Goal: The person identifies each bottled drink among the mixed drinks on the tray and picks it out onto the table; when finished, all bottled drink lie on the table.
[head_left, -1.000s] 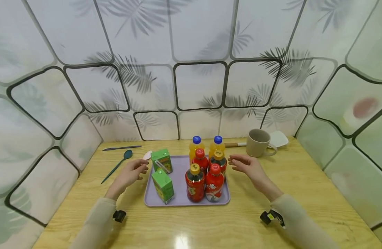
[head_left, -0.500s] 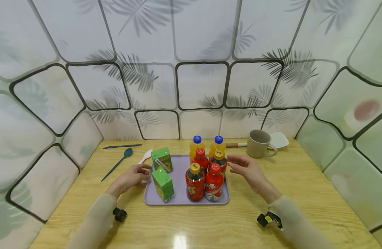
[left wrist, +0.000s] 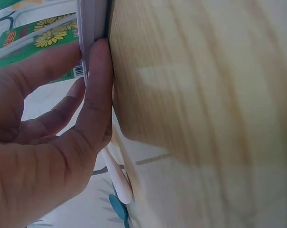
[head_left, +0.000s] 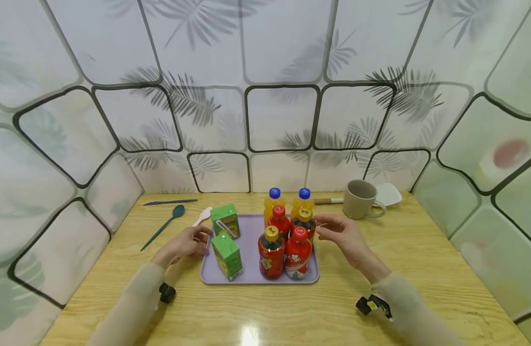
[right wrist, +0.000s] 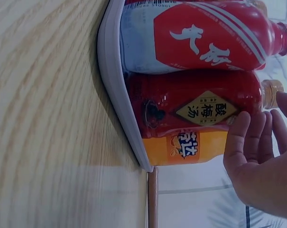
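A lilac tray [head_left: 250,245] carries two green juice boxes [head_left: 226,257] at its left and several drink bottles at its right. My left hand [head_left: 185,246] is at the tray's left edge; in the left wrist view the tray rim [left wrist: 92,28] lies pinched between its fingers. Beside the gold-capped dark-red bottle [right wrist: 195,104] is my right hand [right wrist: 264,159], fingers loosely bent near the bottle's shoulder; whether they touch it is unclear. In front of that bottle stands a red-and-white bottle [head_left: 297,259]. Orange drink bottles [head_left: 274,207] with blue caps stand at the back.
A beige mug [head_left: 360,199] stands at the back right by a white spatula [head_left: 387,194]. Left of the tray lie a teal spoon [head_left: 162,228], a dark blue knife [head_left: 170,202] and a pale pink spoon [head_left: 202,216]. A patterned curtain [head_left: 278,120] encloses the wooden table [head_left: 265,312].
My left hand has moved in to the tray's left edge and taken hold of its rim. My right hand has come slightly left, closer to the bottles. The tray has not visibly moved.
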The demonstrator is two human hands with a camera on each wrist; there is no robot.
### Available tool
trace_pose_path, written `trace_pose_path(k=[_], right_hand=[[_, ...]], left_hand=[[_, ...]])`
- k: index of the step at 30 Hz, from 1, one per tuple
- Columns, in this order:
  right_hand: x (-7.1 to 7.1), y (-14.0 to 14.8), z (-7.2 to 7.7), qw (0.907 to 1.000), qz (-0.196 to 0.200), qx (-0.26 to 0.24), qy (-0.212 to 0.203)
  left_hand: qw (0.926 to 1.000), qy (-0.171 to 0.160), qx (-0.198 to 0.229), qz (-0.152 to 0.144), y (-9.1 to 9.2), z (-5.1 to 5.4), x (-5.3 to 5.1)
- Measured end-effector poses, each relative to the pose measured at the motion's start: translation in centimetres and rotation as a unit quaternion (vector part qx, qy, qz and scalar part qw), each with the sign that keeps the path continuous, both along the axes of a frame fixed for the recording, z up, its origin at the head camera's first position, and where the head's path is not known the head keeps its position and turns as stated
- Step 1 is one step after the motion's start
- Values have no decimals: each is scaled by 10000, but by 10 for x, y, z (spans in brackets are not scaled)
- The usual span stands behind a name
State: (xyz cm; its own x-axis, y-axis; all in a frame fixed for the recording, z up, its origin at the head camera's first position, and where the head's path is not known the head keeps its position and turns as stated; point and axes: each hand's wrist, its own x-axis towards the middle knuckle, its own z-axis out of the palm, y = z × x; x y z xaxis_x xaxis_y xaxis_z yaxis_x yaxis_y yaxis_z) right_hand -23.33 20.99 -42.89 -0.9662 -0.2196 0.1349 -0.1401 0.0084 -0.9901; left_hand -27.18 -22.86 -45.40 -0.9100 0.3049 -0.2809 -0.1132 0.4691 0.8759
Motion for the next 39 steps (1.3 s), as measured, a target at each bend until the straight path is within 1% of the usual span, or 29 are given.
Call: trace_pose_path(k=[2, 5, 7, 9, 12, 18, 21, 24, 27, 31, 35, 38, 39], right_hand=[[2, -2, 1, 9999, 87, -17, 46], [7, -4, 2, 9996, 266, 42, -16], [10, -5, 3, 9991, 379, 155, -61], [13, -7, 5, 9984, 453, 319, -70], [16, -11, 6, 9973, 476, 560, 67], [23, -26, 4, 9922, 300, 1044, 615], [25, -32, 5, 9885, 117, 1341, 694], [26, -37, 6, 9862, 33, 1524, 640], [27, -39, 9, 9868, 1, 1531, 535], [28, -40, 11, 9894, -50, 1418, 316], [29, -38, 12, 9923, -152, 1215, 200], [29, -35, 17, 9946, -194, 1011, 160], [29, -33, 19, 9952, -184, 953, 143]], left_hand=[[10000, -23, 0, 49, 0, -1, 0], [10000, -47, -11, 58, -1, -3, -2], [9999, -69, 32, 90, -2, -4, -3], [10000, -37, 65, 39, -3, -4, -4], [9999, -21, 120, 15, -3, -5, -6], [9996, -189, 222, 0, -5, -6, -6], [9993, -234, 289, -15, -6, -5, -5], [9991, -254, 343, -2, -6, -5, -4], [9991, -267, 340, -12, -6, -3, -5], [9991, -314, 275, 33, -4, -2, -5], [9991, -360, 234, -20, -4, -2, -5], [9990, -356, 237, -95, -5, -2, -5], [9990, -350, 253, -68, -5, -2, -5]])
